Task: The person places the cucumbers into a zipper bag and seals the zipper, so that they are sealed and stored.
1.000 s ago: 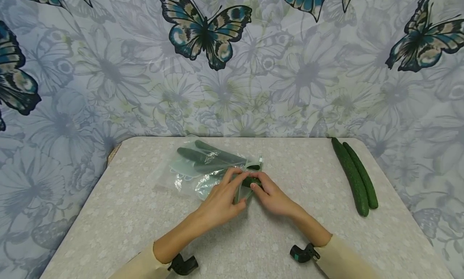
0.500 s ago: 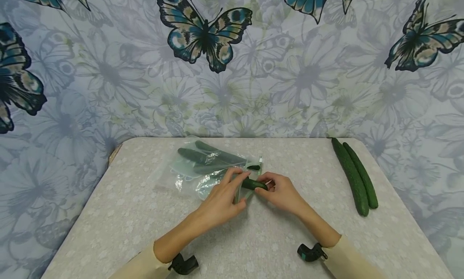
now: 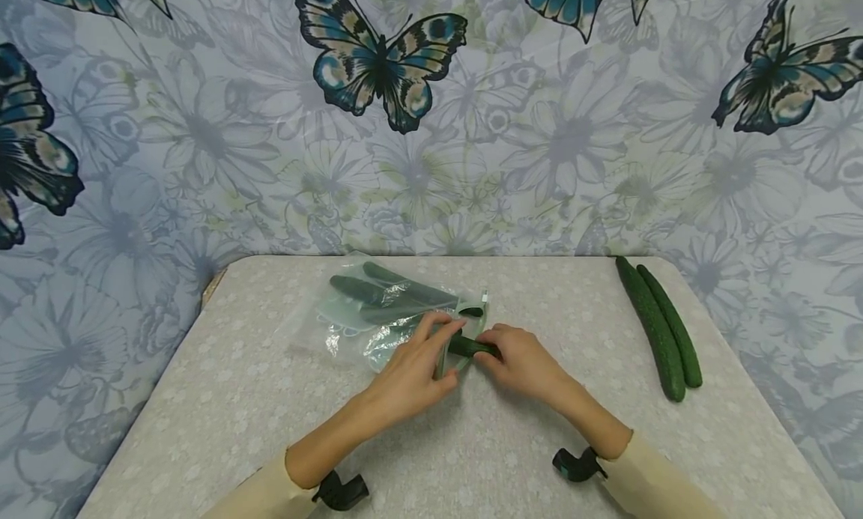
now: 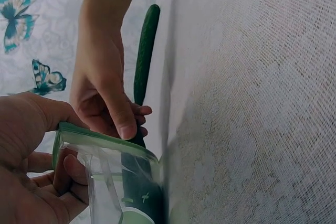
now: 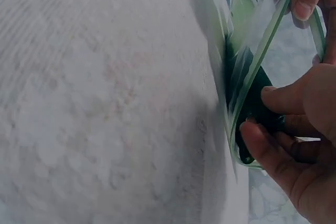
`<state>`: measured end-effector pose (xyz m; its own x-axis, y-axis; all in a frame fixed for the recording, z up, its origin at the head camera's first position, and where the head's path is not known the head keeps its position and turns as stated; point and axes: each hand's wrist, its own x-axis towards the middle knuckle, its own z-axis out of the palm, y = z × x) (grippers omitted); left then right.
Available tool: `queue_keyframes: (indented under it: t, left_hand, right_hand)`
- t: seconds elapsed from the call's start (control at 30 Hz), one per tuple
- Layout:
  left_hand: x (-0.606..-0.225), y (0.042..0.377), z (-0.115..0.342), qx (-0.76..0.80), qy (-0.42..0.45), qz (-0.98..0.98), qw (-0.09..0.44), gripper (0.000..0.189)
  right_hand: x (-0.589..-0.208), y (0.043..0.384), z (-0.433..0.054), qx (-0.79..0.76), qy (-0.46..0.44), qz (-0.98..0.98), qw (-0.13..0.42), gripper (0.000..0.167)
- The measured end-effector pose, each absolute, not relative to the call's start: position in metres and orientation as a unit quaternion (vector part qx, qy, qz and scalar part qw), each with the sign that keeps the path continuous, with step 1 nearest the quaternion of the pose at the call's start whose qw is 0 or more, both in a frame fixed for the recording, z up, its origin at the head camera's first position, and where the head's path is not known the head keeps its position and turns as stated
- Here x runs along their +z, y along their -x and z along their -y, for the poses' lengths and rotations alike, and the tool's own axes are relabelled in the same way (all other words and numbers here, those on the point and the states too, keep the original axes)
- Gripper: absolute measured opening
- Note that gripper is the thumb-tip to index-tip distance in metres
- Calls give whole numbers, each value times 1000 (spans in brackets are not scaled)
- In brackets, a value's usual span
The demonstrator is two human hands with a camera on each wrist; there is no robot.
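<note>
A clear zip bag point(image 3: 313, 332) with a green-edged mouth lies on the table, several cucumbers inside it. My left hand point(image 3: 410, 377) grips the rim of the mouth, thumb on one side, and keeps it spread. At the mouth, my right hand point(image 3: 524, 363) pinches the near end of a cucumber point(image 3: 464, 345); its other end is inside the bag. In the right wrist view, thumb and fingers close on that dark cucumber point(image 5: 258, 95) beside the green zip edge. The left wrist view shows the bag's rim point(image 4: 105, 139) held up off the table.
Two long cucumbers, an outer one point(image 3: 674, 328) and an inner one point(image 3: 649, 328), lie side by side at the table's right. The table point(image 3: 222, 399) has a pale patterned cloth. Behind its far edge hangs a butterfly-print backdrop point(image 3: 539, 167).
My right hand has shifted a little to the right from the bag's mouth and now grips the cucumber's end, where its fingers were over it before. My left hand has stayed put.
</note>
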<state>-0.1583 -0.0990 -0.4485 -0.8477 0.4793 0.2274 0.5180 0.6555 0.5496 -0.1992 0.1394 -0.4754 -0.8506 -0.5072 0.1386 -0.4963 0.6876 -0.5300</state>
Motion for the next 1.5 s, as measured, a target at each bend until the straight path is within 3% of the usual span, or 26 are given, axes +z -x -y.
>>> queue_keyframes:
  t: [0.27,0.5,0.97,1.5]
  left_hand:
    - [-448,159,100,-311,280,907,44,75]
    - [-448,158,101,-315,280,906,33,75]
    - [-450,157,100,-336,268,903,32,82]
    - [-451,156,104,-340,277,898,47,81]
  right_hand:
    - [-482,206,-134,-415,233,-879,-4,29]
    - [-493,210,-119,-505,189,-842,19,32]
    - [-500,220,-85,-515,189,-836,-23,19]
    - [-500,221,-72,-497,159,-853,1,18]
